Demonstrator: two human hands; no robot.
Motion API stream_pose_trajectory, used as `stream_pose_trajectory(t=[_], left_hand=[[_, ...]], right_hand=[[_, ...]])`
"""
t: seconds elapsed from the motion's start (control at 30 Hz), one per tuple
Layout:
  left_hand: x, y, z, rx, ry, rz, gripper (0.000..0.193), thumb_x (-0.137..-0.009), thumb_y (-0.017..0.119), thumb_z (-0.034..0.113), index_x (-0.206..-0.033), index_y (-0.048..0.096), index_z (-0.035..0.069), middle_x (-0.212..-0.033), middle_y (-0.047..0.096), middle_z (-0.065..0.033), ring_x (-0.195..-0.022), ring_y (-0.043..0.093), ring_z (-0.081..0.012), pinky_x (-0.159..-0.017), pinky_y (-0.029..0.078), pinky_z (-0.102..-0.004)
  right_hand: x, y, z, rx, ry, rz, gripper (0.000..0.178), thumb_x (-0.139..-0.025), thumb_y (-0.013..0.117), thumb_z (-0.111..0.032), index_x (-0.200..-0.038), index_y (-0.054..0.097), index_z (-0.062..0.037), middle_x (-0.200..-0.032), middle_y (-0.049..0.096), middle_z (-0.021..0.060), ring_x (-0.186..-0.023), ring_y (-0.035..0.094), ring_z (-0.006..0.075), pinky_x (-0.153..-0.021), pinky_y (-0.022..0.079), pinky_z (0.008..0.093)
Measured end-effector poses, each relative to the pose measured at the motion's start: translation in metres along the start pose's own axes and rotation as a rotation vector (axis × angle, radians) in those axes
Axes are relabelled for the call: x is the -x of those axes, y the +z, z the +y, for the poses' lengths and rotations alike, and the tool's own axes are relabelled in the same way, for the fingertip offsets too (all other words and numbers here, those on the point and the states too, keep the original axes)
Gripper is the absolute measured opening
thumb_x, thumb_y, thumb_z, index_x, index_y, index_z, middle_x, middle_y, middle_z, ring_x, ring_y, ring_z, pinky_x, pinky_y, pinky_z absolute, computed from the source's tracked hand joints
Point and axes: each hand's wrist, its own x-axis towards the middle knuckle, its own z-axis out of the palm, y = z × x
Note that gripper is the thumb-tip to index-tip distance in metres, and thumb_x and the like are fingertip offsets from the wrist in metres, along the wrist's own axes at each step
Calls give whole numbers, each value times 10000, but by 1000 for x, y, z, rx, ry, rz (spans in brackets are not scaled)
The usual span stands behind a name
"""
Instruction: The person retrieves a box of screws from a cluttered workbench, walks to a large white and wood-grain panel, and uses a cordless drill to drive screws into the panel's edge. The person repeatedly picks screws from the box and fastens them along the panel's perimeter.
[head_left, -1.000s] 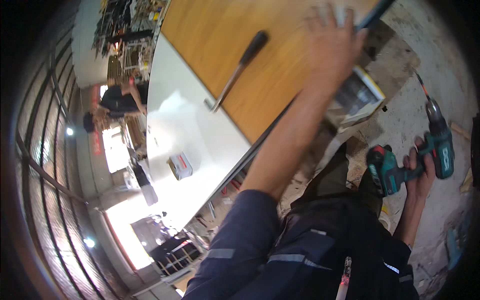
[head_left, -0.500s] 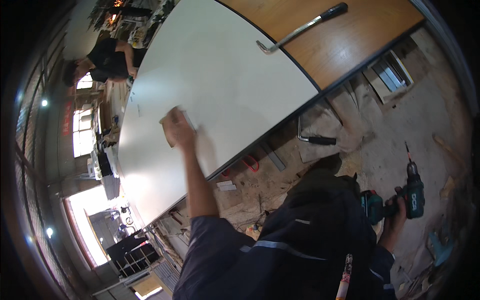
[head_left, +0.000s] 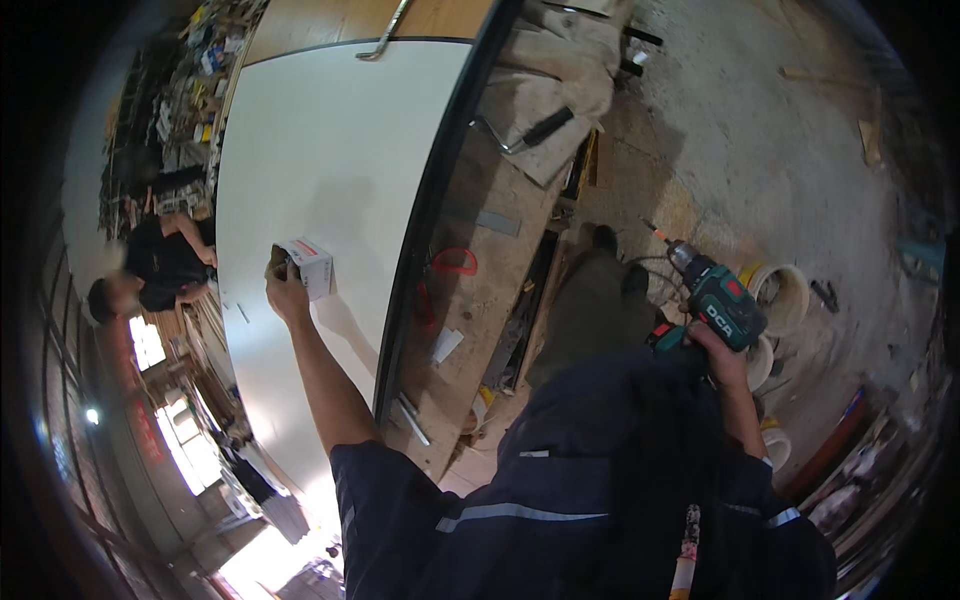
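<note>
A small white cardboard box (head_left: pixel 316 268) with red print stands at the left part of the white panel (head_left: pixel 330 130). My left hand (head_left: pixel 288 294) grips it at its brown flap end, fingers closed and partly hidden by the flap. On the right, my right hand (head_left: pixel 718 352) is wrapped round the handle of a green and black cordless drill (head_left: pixel 728 305). The drill's bit points up and to the left, away from the panel. A burning cigarette (head_left: pixel 688 550) shows at the lower edge, in front of my dark jacket.
A socket wrench-like metal bar (head_left: pixel 385 35) lies at the panel's far end. Below the panel's dark edge, a wooden shelf (head_left: pixel 470 265) bears a red-handled tool (head_left: pixel 455 261) and a cranked black-handled tool (head_left: pixel 540 130). Buckets (head_left: pixel 785 290) stand at right. A person (head_left: pixel 160 255) is beyond the panel.
My view has turned, so the panel now runs up the left side. The box has turned to show its printed white side, my left hand still at it. The drill is raised closer to my body.
</note>
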Motion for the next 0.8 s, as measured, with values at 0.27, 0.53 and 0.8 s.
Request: stream_pose_trajectory(t=[0.27, 0.53, 0.8], left_hand=[[-17, 4, -18, 97, 100, -126, 217, -896, 728, 97, -1077, 727, -23, -945, 766, -155, -869, 721, -276, -816, 549, -393], [2, -24, -11, 418, -30, 15, 359, -968, 753, 273, -1027, 705, -78, -906, 718, -104, -764, 644, -155, -647, 541, -302], [102, -62, 59, 877, 59, -217, 289, -960, 720, 177, -1122, 631, -46, -1045, 687, -160, -924, 688, -230, -771, 575, -344]], right_hand=[[57, 24, 18, 134, -78, 53, 243, -790, 664, -21, -1023, 731, -6, -985, 741, 55, -782, 656, 117, -694, 524, 288], [94, 58, 69, 31, -29, 126, 283, -815, 672, -3, -1092, 730, -10, -963, 731, 53, -779, 663, 132, -668, 520, 304], [121, 103, 116, 226, -46, 3, 345, -795, 724, 63, -1128, 710, -26, -963, 721, 51, -852, 684, 144, -768, 564, 301]])
